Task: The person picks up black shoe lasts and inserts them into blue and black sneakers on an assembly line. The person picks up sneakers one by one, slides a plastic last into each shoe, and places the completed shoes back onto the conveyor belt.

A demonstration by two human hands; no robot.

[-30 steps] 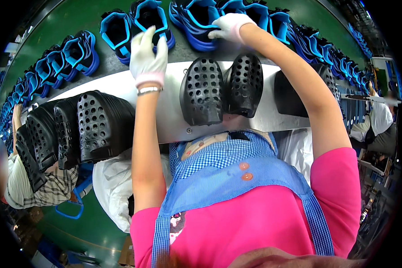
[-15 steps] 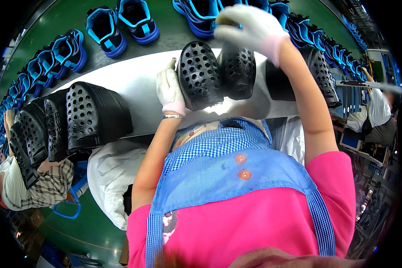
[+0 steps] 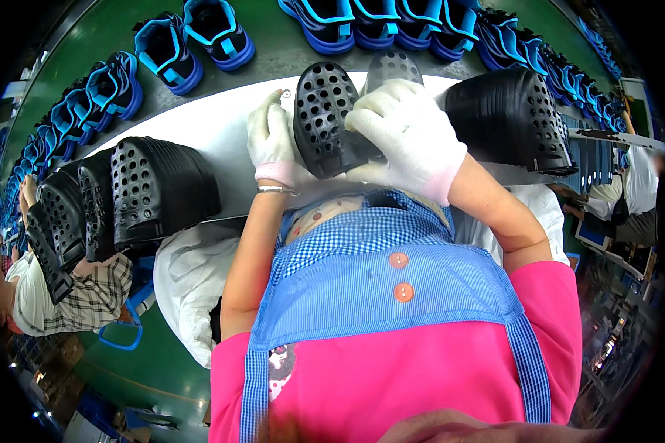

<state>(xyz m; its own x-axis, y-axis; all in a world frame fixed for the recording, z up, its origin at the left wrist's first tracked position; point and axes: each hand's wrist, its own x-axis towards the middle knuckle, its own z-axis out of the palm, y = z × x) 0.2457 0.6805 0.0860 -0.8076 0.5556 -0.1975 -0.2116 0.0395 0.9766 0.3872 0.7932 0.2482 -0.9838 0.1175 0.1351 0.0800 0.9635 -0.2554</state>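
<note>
Both my hands wear white gloves. My left hand (image 3: pixel 270 140) is upright with its fingers stretched up, just left of a black perforated shoe-shaped piece (image 3: pixel 322 111) that stands on the white table (image 3: pixel 236 122). The left fingers are not wrapped round it. My right hand (image 3: pixel 410 136) is bent over a second such piece (image 3: pixel 393 68), whose blurred top shows above my fingers. The rest of that piece is hidden behind my glove. My right fingertips come close to the right edge of the first piece.
Stacks of similar black pieces stand to the left (image 3: pixel 151 192) and right (image 3: pixel 495 122). Black and blue shoes (image 3: pixel 222 33) line the green surface (image 3: pixel 266 44) beyond the table. Another person (image 3: pixel 59 303) is at the far left, and one more (image 3: pixel 632 181) at the far right.
My right hand has come down and toward me from above the far edge onto the second black piece. My left hand has shifted slightly left, away from the first piece.
</note>
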